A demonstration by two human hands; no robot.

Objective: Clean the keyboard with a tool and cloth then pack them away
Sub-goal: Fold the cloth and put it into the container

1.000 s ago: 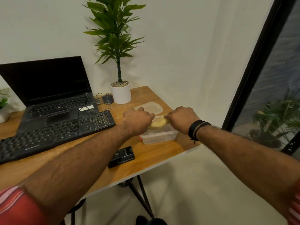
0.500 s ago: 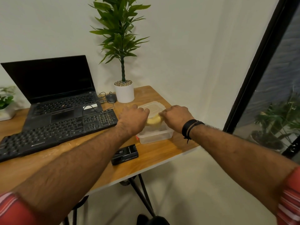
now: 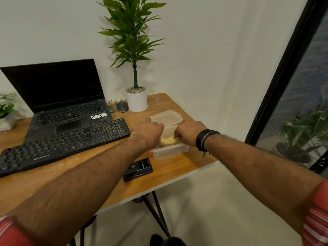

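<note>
A yellow cloth (image 3: 167, 140) lies bunched inside a clear plastic box (image 3: 170, 151) near the right end of the wooden table (image 3: 177, 171). My left hand (image 3: 147, 133) and my right hand (image 3: 189, 132) are both over the box, fingers curled down onto the cloth. The box's clear lid (image 3: 166, 118) lies flat just behind it. The black keyboard (image 3: 65, 144) stretches across the table to the left. A red bit (image 3: 151, 152) shows at the box's left corner. The fingertips are hidden.
An open black laptop (image 3: 62, 102) stands behind the keyboard. A mouse (image 3: 122, 106) and a white potted plant (image 3: 136, 98) sit at the back. A small black device (image 3: 138, 169) lies near the front edge. A dark-framed glass door (image 3: 284, 77) is at right.
Both hands have sunk lower with the cloth, from above the box rim down into the box. The camera has shifted slightly.
</note>
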